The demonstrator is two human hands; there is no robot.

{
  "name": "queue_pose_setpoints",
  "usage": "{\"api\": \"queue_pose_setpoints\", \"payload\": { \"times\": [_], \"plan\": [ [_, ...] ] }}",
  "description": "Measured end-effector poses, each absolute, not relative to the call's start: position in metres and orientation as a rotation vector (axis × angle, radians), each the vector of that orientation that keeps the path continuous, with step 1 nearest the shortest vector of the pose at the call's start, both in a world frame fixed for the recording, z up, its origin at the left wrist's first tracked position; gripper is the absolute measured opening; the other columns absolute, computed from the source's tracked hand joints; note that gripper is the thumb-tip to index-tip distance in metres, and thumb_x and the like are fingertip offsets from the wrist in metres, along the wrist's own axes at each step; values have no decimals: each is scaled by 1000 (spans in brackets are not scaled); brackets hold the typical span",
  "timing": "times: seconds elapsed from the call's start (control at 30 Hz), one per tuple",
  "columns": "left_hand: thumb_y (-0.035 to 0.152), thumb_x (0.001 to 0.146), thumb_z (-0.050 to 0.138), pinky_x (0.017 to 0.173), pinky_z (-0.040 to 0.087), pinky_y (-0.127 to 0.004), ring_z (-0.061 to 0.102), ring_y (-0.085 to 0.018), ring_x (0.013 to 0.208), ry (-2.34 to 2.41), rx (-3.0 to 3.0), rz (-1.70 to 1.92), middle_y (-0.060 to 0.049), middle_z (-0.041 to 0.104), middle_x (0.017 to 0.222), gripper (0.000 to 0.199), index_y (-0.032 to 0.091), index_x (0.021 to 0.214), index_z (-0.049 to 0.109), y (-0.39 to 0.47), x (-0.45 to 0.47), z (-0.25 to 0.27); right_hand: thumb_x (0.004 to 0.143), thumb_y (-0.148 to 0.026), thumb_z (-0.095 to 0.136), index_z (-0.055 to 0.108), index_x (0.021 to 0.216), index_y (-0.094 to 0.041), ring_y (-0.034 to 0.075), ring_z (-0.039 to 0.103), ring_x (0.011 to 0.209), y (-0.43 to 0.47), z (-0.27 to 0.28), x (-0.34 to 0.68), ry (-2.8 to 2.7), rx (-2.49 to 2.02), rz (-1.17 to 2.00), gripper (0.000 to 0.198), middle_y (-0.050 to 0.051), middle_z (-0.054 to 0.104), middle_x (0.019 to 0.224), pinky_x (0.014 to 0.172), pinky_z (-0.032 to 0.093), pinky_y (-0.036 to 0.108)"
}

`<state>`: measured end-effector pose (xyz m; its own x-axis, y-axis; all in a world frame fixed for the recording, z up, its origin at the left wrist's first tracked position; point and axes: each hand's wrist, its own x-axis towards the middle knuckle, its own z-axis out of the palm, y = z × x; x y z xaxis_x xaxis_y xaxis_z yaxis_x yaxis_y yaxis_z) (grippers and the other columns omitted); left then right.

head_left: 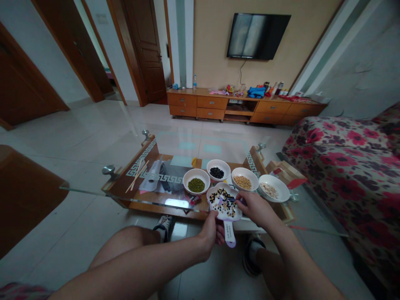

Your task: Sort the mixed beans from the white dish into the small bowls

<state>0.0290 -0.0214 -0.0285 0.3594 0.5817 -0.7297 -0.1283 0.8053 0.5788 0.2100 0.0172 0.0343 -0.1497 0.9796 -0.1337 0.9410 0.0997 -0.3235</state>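
Picking nearby beans [229, 207], I judge: right hand [254, 207] pinching a purple tool [221, 200], left hand [208, 232] gripping the tray [229, 229]; steadiness needed next.

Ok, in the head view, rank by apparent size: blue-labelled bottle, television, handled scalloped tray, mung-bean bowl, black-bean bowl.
Television
Handled scalloped tray
Mung-bean bowl and black-bean bowl: too alike to rank; the former is nearer the camera
Blue-labelled bottle
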Motion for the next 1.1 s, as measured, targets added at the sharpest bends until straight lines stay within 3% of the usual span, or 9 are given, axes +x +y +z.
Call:
{"api": "queue_pose_setpoints", "payload": {
  "times": [0.67,1.1],
  "plan": [
    [47,94,15,49,21,-26,39,-10,38,1121,441,487,0,47,46,59,17,57,50,-21,29,-22,84,-31,53,66,86,-21,16,61,76,17,36,211,-2223,-2029,474,17,6,70,85,64,37,24],
    [51,94,18,49,22,-25,40,-10,38,1130,442,492,0,47,46,59,18,56,49,-22,29,-24,84,-30,54,67,86,-20,17,61,76,17,39,210,-2223,-2016,484,16,7,70,85,65,37,24]
  ]
}}
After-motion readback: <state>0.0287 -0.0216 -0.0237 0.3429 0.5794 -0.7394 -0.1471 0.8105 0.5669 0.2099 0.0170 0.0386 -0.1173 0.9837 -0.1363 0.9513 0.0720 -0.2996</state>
